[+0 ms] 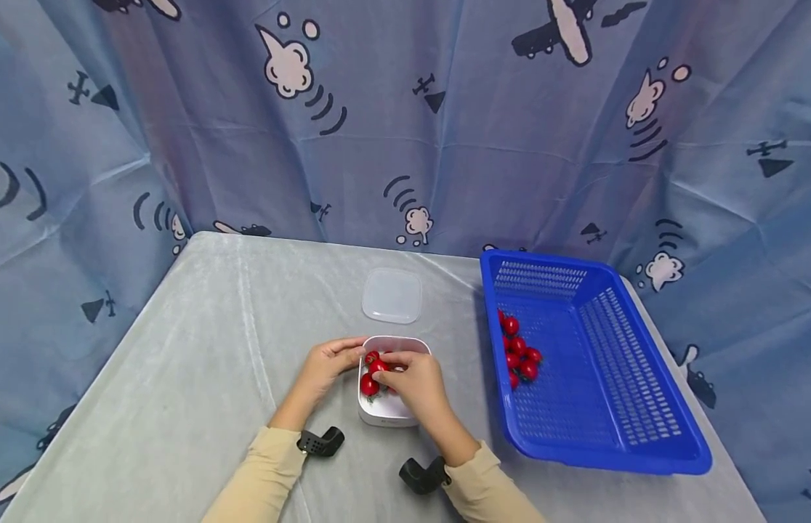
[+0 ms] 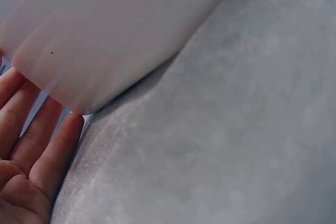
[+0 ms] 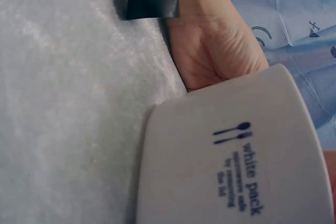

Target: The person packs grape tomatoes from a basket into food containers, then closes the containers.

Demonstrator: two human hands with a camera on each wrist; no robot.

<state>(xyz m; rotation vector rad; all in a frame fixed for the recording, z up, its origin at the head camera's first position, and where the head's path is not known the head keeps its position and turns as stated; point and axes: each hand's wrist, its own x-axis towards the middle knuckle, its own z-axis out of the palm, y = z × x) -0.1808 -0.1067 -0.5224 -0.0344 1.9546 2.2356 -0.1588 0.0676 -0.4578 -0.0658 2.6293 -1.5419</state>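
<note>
White-plastic container (image 1: pixel 386 420), lower centre of frame: left grip (image 1: pixel 330 363), fingers extended, touches its wall; right grip (image 1: pixel 415 383) pinches one tomato (image 1: pixel 377 366), best released low, unsqueezed.

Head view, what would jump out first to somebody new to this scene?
Probably the big blue basket on the right, with bright red tomatoes bunched along its left side. Next would come the small white box near the middle, where the right hand pinches a tomato and the left hand touches the box's left side.
</note>
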